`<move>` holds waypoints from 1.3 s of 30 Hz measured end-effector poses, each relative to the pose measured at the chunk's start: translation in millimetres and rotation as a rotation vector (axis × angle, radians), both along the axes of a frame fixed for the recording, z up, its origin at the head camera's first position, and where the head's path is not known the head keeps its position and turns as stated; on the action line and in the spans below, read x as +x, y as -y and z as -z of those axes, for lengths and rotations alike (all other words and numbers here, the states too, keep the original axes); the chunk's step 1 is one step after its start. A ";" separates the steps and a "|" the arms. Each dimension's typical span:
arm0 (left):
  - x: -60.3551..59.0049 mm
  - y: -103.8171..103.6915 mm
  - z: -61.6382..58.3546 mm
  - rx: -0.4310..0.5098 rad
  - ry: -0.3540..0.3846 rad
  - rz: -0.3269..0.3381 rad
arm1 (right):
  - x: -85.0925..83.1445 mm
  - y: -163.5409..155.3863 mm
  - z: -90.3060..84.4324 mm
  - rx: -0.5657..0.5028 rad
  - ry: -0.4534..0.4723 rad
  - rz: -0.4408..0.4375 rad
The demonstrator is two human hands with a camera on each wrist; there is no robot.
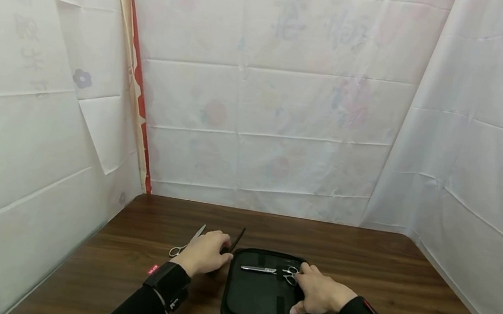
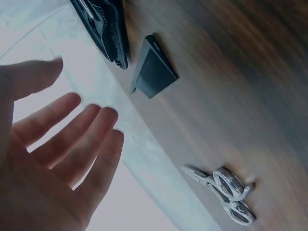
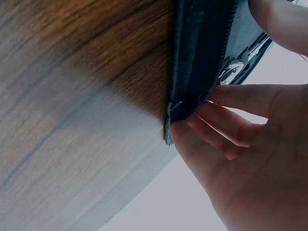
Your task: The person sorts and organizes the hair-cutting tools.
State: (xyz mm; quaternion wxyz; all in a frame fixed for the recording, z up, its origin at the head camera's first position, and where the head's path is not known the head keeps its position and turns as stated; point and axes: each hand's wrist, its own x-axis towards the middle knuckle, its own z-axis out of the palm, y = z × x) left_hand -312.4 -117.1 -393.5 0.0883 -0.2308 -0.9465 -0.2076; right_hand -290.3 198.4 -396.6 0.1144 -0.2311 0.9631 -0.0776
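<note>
My left hand point(image 1: 205, 253) hovers over the table left of a black zip case point(image 1: 254, 300), fingers loosely bent and apart in the left wrist view, holding nothing. Just beyond its fingertips lies a slim, flat black item point(image 1: 238, 238), wedge-shaped in the left wrist view point(image 2: 155, 70). A pair of silver scissors point(image 2: 231, 195) rests on the table on the hand's other side. The case lies spread flat, with another pair of scissors point(image 1: 290, 275) across its upper part. My right hand point(image 1: 317, 291) touches the case's right edge with extended fingertips, its thumb apart over the inside.
The brown wooden table point(image 1: 383, 265) extends around the case on both sides. White printed sheets point(image 1: 267, 102) hang behind it and along its left and right edges. A dark strap point(image 1: 280, 306) is fixed inside the lower part of the case.
</note>
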 end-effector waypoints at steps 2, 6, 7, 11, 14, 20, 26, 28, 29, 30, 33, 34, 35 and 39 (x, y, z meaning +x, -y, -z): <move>-1.0 1.5 -0.1 -0.007 -0.023 -0.027 | 0.0 0.5 -0.7 0.006 0.005 0.003; -3.1 6.2 1.2 -0.020 -0.044 -0.087 | 0.1 1.9 -1.6 0.014 0.008 0.005; -4.4 7.8 1.9 -0.022 -0.049 -0.101 | -0.1 2.1 -1.7 0.016 0.007 0.007; -9.6 16.0 5.7 -0.032 -0.061 -0.159 | 0.1 2.6 -1.9 0.016 0.007 0.011; -12.9 22.4 8.3 -0.041 -0.083 -0.191 | 0.3 2.9 -2.0 0.019 0.009 0.013; -20.3 31.2 11.2 -0.102 -0.143 -0.247 | 0.7 3.5 -2.2 0.028 0.009 0.021; -25.7 34.3 12.4 -0.148 -0.143 -0.328 | -0.3 4.5 -1.5 0.036 0.010 0.024; -25.7 35.1 12.5 -0.152 -0.130 -0.375 | -0.3 5.2 -1.8 0.040 0.009 0.019; -25.2 35.6 12.1 -0.152 -0.124 -0.398 | -0.2 5.7 -2.3 0.042 0.008 0.017; -24.9 36.2 12.0 -0.151 -0.118 -0.421 | -0.1 6.1 -2.7 0.045 0.006 0.014; -23.9 37.9 11.2 -0.150 -0.102 -0.469 | 0.1 7.2 -3.6 0.053 -0.002 0.007; -23.4 38.2 10.9 -0.153 -0.094 -0.478 | 0.1 7.3 -3.8 0.056 -0.006 0.008; -23.1 38.5 10.8 -0.154 -0.085 -0.484 | 0.2 7.1 -3.7 0.058 -0.008 0.010; -20.1 40.6 11.3 -0.164 -0.015 -0.502 | 0.2 7.1 -2.9 0.061 -0.012 0.014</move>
